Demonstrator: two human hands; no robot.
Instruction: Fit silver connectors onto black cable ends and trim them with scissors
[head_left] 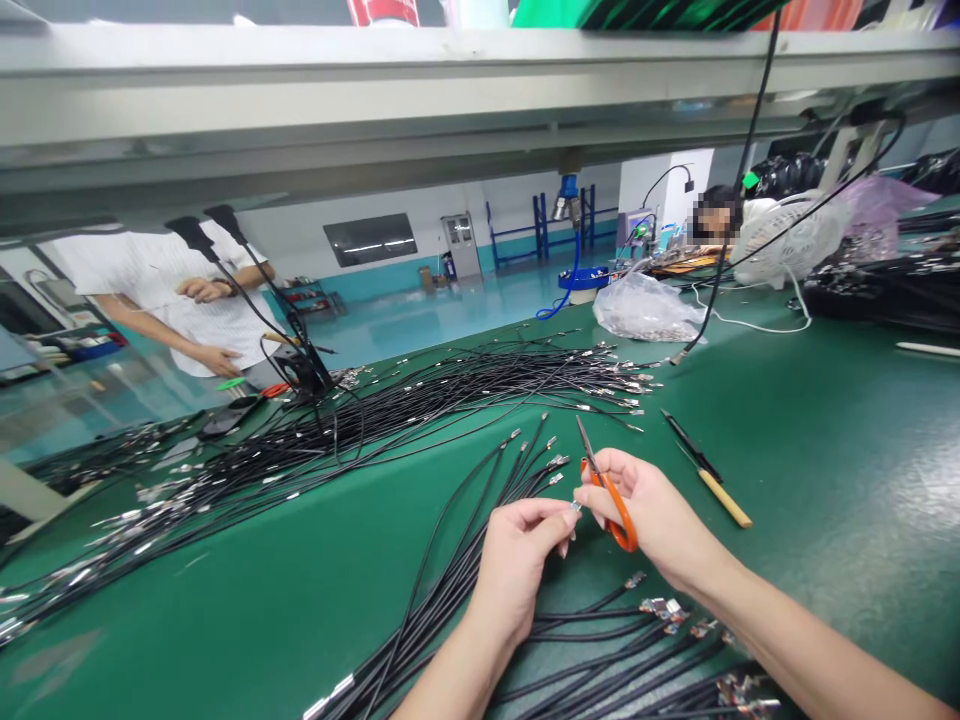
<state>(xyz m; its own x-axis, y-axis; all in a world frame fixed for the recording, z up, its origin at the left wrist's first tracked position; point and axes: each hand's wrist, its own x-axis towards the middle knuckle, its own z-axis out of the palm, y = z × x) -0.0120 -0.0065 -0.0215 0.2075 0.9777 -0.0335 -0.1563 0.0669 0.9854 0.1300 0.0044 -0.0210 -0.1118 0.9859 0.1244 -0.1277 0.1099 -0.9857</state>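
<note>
My left hand (517, 555) pinches a small metallic connector end (576, 507) between thumb and fingertips. Orange-handled scissors (619, 515) sit in my right hand (649, 505), blades pointing up and away. The right thumb and finger meet at the connector too, so both hands' fingertips nearly touch. Beneath and left of my left hand runs a bundle of black cables (450, 565) with metal-tipped ends. More black cables (622, 655) with connectors and coloured wire ends fan out below my right forearm. Whatever cable leads from the held connector is hidden by my left hand.
A long pile of black cables (405, 400) crosses the green table (847, 420). A yellow-handled tool (724, 498) and a black pen-like tool (690, 445) lie right. Behind are a plastic bag (649, 308) and white fan (787, 240). A shelf (450, 90) overhangs; a person (217, 310) stands left.
</note>
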